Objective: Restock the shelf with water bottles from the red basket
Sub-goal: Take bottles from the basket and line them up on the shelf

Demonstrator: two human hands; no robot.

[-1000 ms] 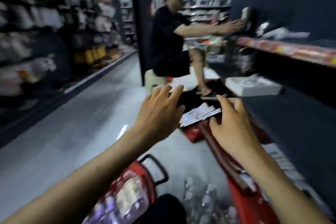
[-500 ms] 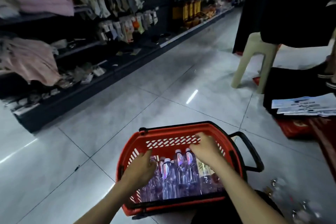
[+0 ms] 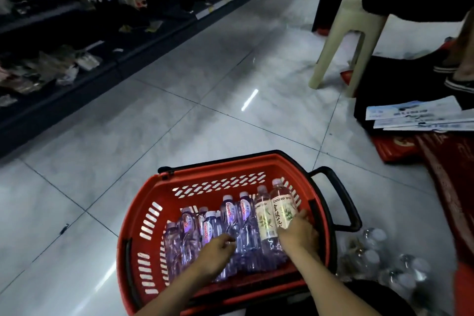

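Water bottles (image 3: 232, 223): lying packed in red basket (image 3: 154, 213) on tiled floor (image 3: 179, 110), 6 o'clock. Right hand (image 3: 298, 235) clasped round two leaf-label bottles (image 3: 275, 213); left hand (image 3: 214, 255) curled on purple bottles, grip unclear. Beige stool (image 3: 343, 38) at 1 o'clock.

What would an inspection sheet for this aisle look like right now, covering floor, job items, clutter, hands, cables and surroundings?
Surface: glossy grey tiled floor, bare around the basket.
Job's things: red basket on the floor, holding purple-tinted bottles and two leaf-label bottles.
Clutter: loose clear bottles on the floor right of the basket; papers; red mat.
Grippers: left hand on the purple-tinted bottles; right hand around a leaf-label bottle.
Cables: nothing seen.
Surroundings: dark stocked shelves on the left; beige plastic stool, someone seated on it.
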